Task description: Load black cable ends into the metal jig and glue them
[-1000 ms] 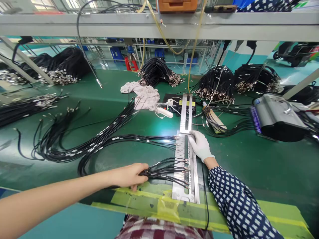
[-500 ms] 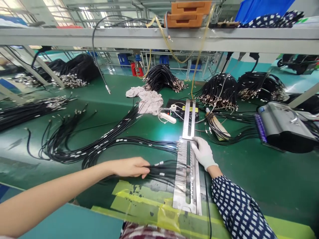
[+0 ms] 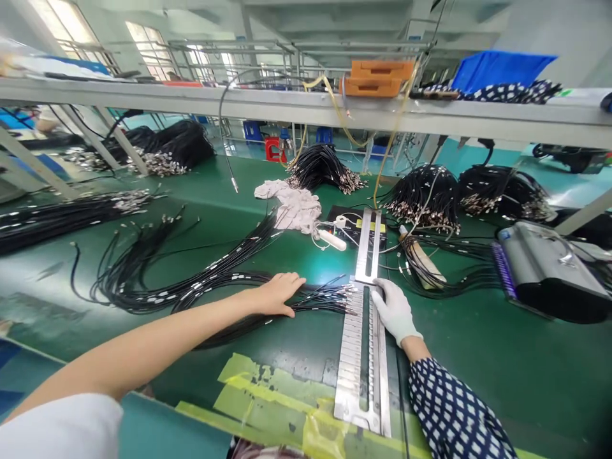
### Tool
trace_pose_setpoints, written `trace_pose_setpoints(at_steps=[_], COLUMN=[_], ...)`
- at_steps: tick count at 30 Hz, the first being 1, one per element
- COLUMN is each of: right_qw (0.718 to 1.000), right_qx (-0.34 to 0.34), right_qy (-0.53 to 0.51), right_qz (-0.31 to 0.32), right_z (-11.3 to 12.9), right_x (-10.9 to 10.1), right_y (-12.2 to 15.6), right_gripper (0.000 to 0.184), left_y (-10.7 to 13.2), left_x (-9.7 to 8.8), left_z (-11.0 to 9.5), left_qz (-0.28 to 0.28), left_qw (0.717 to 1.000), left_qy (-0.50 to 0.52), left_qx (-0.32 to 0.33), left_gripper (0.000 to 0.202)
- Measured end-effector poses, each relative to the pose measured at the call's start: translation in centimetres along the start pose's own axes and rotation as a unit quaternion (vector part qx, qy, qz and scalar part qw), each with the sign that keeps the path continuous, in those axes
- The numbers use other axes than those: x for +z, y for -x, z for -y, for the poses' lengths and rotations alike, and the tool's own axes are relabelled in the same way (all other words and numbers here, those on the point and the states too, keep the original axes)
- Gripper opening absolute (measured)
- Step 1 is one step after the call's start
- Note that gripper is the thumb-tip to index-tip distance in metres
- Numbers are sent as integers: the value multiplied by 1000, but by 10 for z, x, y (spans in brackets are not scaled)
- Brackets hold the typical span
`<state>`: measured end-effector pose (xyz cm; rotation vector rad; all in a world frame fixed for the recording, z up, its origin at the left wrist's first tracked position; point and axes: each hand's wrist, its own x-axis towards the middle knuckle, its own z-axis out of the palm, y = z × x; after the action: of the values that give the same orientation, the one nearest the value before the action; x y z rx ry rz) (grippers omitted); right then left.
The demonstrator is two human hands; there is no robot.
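- The left hand (image 3: 280, 294), bare, lies over the black cables (image 3: 322, 299) with thumb and fingers spread, well apart from the other hand.
- The right hand (image 3: 396, 312), in a white glove, rests against the upper edge of the slotted metal plate (image 3: 351, 357); from here I can't tell whether it grips it.
- Those cables run from under the left hand to the plate's upper end, their tips on the metal; the rest sweep away leftward over the green desk (image 3: 478, 357).
- Beyond the plate, a metal strip (image 3: 362, 252) reaches up to a black box (image 3: 347, 213), with a white stick (image 3: 332, 240) beside it.
- A crumpled cloth (image 3: 291, 204) lies to the left of that.
- Over to the right sits a gray machine (image 3: 549, 268).
- Yellow tape (image 3: 258, 389) covers the near edge.
- Above, a shelf (image 3: 268, 105) carries orange boxes (image 3: 373, 80) and a blue bin (image 3: 502, 69).
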<state>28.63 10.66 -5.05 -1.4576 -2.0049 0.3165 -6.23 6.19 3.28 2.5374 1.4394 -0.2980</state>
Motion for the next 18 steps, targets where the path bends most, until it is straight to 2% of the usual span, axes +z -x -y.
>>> trace_pose_setpoints(at_steps=[3, 6, 8, 11, 13, 14, 16, 17, 18], right_qw=[1000, 999, 998, 995, 984, 967, 905, 876, 863], right_qx=[1, 5, 9, 13, 30, 48, 77, 77, 68], right_qy=[-12, -32, -51, -78, -158, -242, -412, -456, -472], right_qz=[-6, -17, -28, -67, -81, -64, 69, 133, 170], right_z=[0, -2, -2, 7, 23, 34, 57, 67, 76], right_x=[0, 3, 2, -13, -31, -42, -63, -72, -80], right_y=[0, 1, 1, 2, 5, 8, 18, 25, 33], right_gripper=[36, 35, 36, 44, 49, 49, 46, 43, 40], left_y=[5, 16, 24, 41, 56, 63, 72, 73, 71], left_x=[8, 18, 16, -7, -31, -44, -63, -70, -74], left_z=[-15, -31, -35, -35, -37, -41, -57, -70, -84], left_qz=[17, 27, 18, -24, -77, -106, -150, -162, -170], left_qw=[1000, 998, 998, 996, 992, 989, 982, 977, 972], left_qy=[-23, -47, -62, -86, -101, -105, -115, -119, -124], left_qx=[-3, -15, -20, -22, -20, -11, 26, 63, 108], left_gripper=[32, 27, 28, 29, 28, 27, 27, 27, 27])
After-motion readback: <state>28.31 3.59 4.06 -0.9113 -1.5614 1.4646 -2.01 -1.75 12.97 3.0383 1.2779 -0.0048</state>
